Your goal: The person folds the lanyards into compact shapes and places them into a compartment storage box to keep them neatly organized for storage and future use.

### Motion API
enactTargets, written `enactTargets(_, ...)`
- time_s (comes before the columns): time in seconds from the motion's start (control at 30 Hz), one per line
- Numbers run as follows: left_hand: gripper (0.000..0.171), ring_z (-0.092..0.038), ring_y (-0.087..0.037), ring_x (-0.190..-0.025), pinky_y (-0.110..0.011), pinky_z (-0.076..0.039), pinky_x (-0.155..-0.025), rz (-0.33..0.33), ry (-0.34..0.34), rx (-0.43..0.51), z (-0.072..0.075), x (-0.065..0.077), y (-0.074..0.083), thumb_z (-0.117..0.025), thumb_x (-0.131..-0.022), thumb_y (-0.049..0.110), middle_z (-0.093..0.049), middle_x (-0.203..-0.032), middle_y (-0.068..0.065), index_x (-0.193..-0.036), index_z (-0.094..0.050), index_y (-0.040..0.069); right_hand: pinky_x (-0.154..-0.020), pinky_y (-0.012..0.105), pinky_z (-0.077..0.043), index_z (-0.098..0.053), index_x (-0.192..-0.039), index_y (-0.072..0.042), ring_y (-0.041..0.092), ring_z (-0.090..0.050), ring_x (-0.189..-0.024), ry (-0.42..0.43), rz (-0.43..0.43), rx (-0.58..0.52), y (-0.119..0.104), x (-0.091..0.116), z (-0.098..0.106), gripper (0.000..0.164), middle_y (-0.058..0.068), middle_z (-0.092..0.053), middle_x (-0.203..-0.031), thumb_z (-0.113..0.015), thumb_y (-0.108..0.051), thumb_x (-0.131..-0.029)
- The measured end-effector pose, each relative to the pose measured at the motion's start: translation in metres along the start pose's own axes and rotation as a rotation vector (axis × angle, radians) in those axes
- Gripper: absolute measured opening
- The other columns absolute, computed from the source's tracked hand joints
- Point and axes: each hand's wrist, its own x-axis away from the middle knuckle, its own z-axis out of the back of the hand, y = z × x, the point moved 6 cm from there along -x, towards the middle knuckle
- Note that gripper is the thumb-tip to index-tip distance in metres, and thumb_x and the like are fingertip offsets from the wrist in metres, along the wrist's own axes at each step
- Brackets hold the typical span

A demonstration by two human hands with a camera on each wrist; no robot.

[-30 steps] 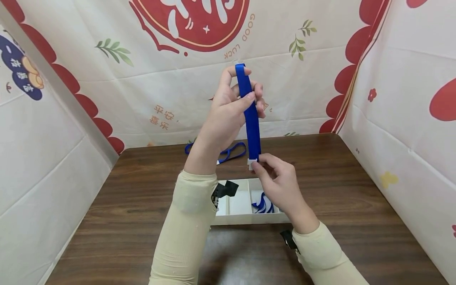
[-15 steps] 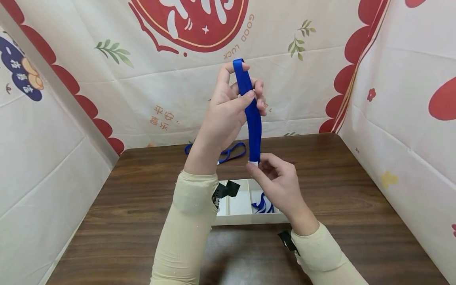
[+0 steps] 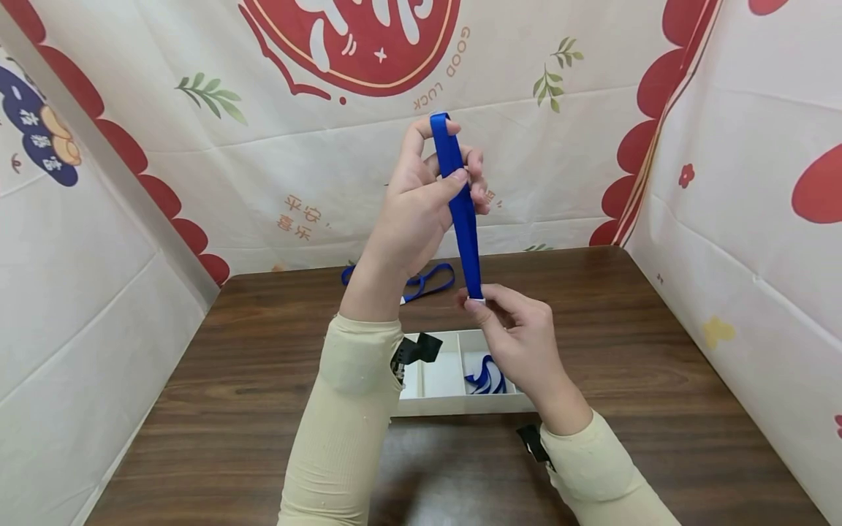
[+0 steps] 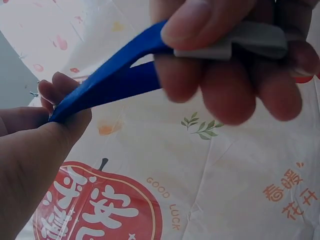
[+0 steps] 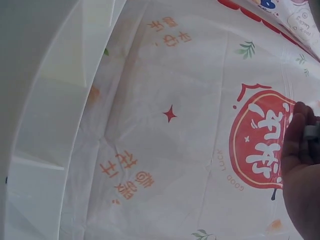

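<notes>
A flat blue lanyard (image 3: 465, 226) is stretched between both hands above the table. My left hand (image 3: 411, 219) holds its upper end, the loop over the index finger and the thumb pressing on the strap. Lower down, my right hand (image 3: 521, 340) pinches the white clip (image 3: 476, 299) at the other end, mostly covered by the thumb in the head view. From the left wrist, the clip (image 4: 205, 51) shows between the right hand's thumb and fingers, and the strap's two layers part slightly. In the right wrist view, part of a hand (image 5: 302, 165) appears at the right edge.
Below the hands, a white divided tray (image 3: 460, 404) stands on the brown wooden table (image 3: 263, 409). One compartment holds blue strap pieces (image 3: 487, 376). Behind the left wrist lies another blue lanyard (image 3: 434, 281). Printed cloth walls surround the table on three sides.
The right hand's fingers have shifted over the white clip, which shows less in the head view. The strap looks narrower, as if turned. The left hand has barely moved.
</notes>
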Motion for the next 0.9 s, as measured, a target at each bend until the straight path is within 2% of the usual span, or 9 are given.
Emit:
enactTargets(0.1,0.032,-0.057,-0.022,-0.077,-0.032,-0.053,-0.081,0.007,0.002,-0.013,0.000,-0.001,0.000,-0.038,-0.109,-0.006,-0.054,-0.096,-0.010,-0.132,-0.038,0.016,-0.082,0.020,-0.062,-0.073,-0.120,0.004,0.004,-0.079,-0.093,0.009,-0.004,-0.008,0.000,0.001,0.001,0.026,0.019,-0.082,-0.100,-0.072,0.010,-0.094)
enactTargets(0.2,0.031,-0.059,-0.022,-0.079,-0.033,-0.056,-0.082,0.024,0.017,-0.074,0.004,-0.004,-0.002,-0.041,-0.110,-0.005,-0.056,-0.098,-0.012,-0.134,-0.038,0.014,-0.075,0.021,-0.060,-0.063,-0.132,0.001,0.003,-0.078,-0.091,-0.002,-0.077,-0.013,0.004,0.000,0.000,0.037,0.017,-0.082,-0.099,-0.072,0.006,-0.096)
enactTargets(0.3,0.033,-0.063,-0.023,-0.084,-0.036,-0.059,-0.085,0.044,0.025,-0.170,0.012,-0.008,-0.004,-0.045,-0.109,-0.004,-0.058,-0.101,-0.012,-0.138,-0.040,0.011,-0.081,0.020,-0.061,-0.055,-0.137,0.000,0.002,-0.078,-0.091,-0.016,-0.159,-0.034,0.011,0.000,-0.001,0.041,0.018,-0.082,-0.102,-0.071,0.002,-0.099)
enactTargets(0.43,0.040,-0.065,-0.024,-0.101,-0.039,-0.059,-0.090,0.069,0.020,-0.301,0.026,-0.013,-0.009,-0.052,-0.108,0.000,-0.062,-0.112,-0.010,-0.145,-0.040,0.010,-0.088,0.019,-0.061,-0.058,-0.132,-0.001,0.001,-0.079,-0.094,0.009,-0.177,-0.027,0.015,0.001,0.000,0.034,0.016,-0.082,-0.103,-0.070,-0.001,-0.100)
enactTargets(0.53,0.047,-0.063,-0.025,-0.110,-0.039,-0.057,-0.091,0.083,0.017,-0.381,0.034,-0.015,-0.011,-0.057,-0.107,0.004,-0.060,-0.119,-0.010,-0.150,-0.039,0.012,-0.075,0.019,-0.060,-0.061,-0.128,-0.001,0.000,-0.079,-0.095,0.046,-0.126,0.010,0.012,0.003,0.001,0.030,0.013,-0.083,-0.102,-0.071,0.000,-0.100)
enactTargets(0.6,0.050,-0.062,-0.026,-0.111,-0.039,-0.057,-0.091,0.089,0.013,-0.412,0.037,-0.016,-0.013,-0.058,-0.107,0.007,-0.059,-0.119,-0.010,-0.152,-0.038,0.013,-0.064,0.021,-0.056,-0.063,-0.124,-0.001,0.000,-0.079,-0.096,0.061,-0.087,0.022,0.010,0.004,0.002,0.027,0.013,-0.083,-0.102,-0.072,0.001,-0.099)
enactTargets(0.67,0.050,-0.062,-0.028,-0.110,-0.040,-0.057,-0.091,0.095,0.007,-0.429,0.039,-0.016,-0.013,-0.059,-0.107,0.009,-0.059,-0.117,-0.010,-0.152,-0.039,0.015,-0.058,0.023,-0.054,-0.066,-0.120,0.000,0.001,-0.079,-0.095,0.055,-0.066,0.021,0.009,0.004,0.001,0.022,0.014,-0.083,-0.101,-0.072,0.002,-0.098)
enactTargets(0.8,0.048,-0.064,-0.028,-0.116,-0.044,-0.058,-0.097,0.119,0.015,-0.438,0.041,-0.016,-0.013,-0.062,-0.107,0.014,-0.062,-0.120,-0.010,-0.150,-0.042,0.022,-0.070,0.018,-0.058,-0.072,-0.111,-0.001,0.004,-0.079,-0.093,0.000,-0.119,0.000,0.013,0.003,-0.001,0.010,0.014,-0.082,-0.100,-0.071,-0.002,-0.100)
enactTargets(0.9,0.048,-0.063,-0.028,-0.120,-0.046,-0.058,-0.099,0.148,0.013,-0.441,0.042,-0.016,-0.014,-0.063,-0.106,0.016,-0.063,-0.126,-0.013,-0.150,-0.044,0.024,-0.077,0.019,-0.060,-0.074,-0.106,-0.002,0.007,-0.075,-0.086,-0.020,-0.159,0.014,0.017,0.003,-0.001,0.007,0.013,-0.081,-0.096,-0.072,-0.004,-0.100)
